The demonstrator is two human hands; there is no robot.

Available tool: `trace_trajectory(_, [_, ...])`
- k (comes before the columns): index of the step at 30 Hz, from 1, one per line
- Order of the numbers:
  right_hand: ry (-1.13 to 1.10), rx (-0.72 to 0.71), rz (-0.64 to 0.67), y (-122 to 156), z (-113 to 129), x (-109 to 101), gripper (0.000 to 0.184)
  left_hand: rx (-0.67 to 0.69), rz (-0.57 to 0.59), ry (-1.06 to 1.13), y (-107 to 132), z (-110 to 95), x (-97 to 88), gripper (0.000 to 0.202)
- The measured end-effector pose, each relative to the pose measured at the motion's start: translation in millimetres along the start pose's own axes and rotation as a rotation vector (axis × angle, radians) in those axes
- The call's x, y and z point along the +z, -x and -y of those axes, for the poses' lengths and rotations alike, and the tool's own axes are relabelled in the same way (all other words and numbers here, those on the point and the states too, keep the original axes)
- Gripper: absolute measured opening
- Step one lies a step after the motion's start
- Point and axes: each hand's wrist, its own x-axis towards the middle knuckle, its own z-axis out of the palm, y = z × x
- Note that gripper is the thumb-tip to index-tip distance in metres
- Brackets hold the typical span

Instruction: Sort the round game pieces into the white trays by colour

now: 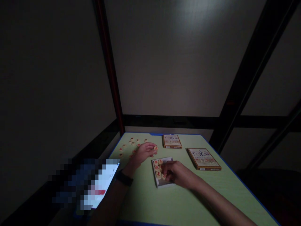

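Observation:
My left hand (146,151), with a dark band on its wrist, is raised over the table beside the tray. Its fingertips pinch a round Chinese chess piece (155,149) with a red character. Inside the shallow white tray (164,185), my right hand (176,172) has its fingers closed at another piece (164,176). Several pieces lie in rows along the tray's left side, red characters facing up. My right hand covers part of the tray's right half. Loose pieces (138,145) are scattered past my left hand.
Two flat printed boxes, a smaller one (172,141) at the back and a larger one (203,158) on the right, lie on the green table (145,201). A lit screen (103,183), partly pixelated, is at the left edge. Dark panelled walls stand behind.

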Motion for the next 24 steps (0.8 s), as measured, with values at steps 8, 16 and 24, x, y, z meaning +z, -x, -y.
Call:
trace_trajectory(8, [0.035, -0.012, -0.090, -0.5, -3.7, 2.9, 0.026, 0.011, 0.022, 0.058, -0.4, 3.1, 1.8, 0.048])
trace_trajectory(16, [0.123, -0.065, -0.387, 2.1, 2.3, -11.1, 0.033, 0.015, 0.246, 0.046, 9.9, -6.2, 5.0, 0.049])
trace_trajectory(24, [0.263, -0.225, -0.325, 7.3, -0.8, -12.0, 0.034, -0.070, 0.421, 0.018, 15.5, -7.1, 13.2, 0.047])
